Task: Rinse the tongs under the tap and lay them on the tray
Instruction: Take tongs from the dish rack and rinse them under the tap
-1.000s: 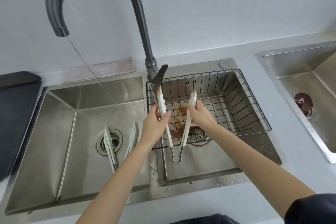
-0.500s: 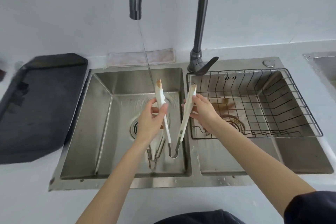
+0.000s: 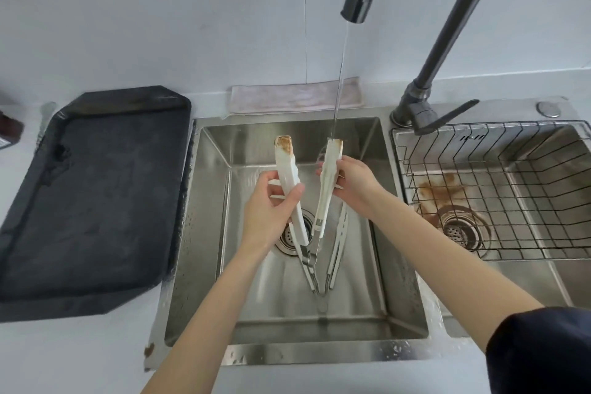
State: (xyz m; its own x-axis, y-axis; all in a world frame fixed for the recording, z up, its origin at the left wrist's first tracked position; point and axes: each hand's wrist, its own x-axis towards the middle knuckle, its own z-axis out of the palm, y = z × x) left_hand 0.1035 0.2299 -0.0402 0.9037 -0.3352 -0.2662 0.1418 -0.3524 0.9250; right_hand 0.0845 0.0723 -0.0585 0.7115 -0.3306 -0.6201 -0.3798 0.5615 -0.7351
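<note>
Hands gripping tongs [image 3: 324, 189] — left hand [image 3: 267, 211] and right hand [image 3: 353, 184] each closing on one arm, water stream [image 3: 339, 73] striking right tip.

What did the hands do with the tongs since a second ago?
Both hands carried the held tongs leftwards, from over the wire basket to over the left sink basin, so the water stream now hits the right arm's tip. Left hand and right hand kept their grips, tongs spread open. The second tongs stayed in the basin; the black tray stayed bare.
</note>
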